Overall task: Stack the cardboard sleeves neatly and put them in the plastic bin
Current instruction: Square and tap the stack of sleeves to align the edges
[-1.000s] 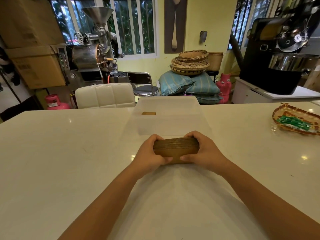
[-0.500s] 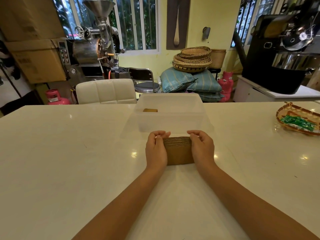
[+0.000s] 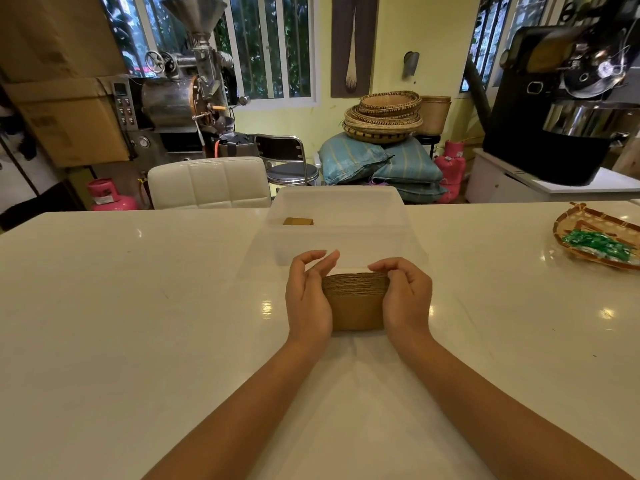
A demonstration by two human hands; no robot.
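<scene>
A stack of brown cardboard sleeves [image 3: 355,306] stands on edge on the white table, just in front of the clear plastic bin [image 3: 337,209]. My left hand [image 3: 308,299] presses flat against the stack's left side, with its fingertips lifted and spread above the top edge. My right hand [image 3: 405,299] grips the right side, fingers curled over the stack's top. Inside the bin, at its left, lies a small brown cardboard piece [image 3: 298,221].
A woven tray [image 3: 571,223] with green packets sits at the table's right edge. A white padded chair [image 3: 207,183] stands behind the table's far edge. Coffee roasters, sacks and baskets fill the background.
The stack was held flat between both hands; it now stands on edge nearer the bin. My left fingers have lifted off the top edge.
</scene>
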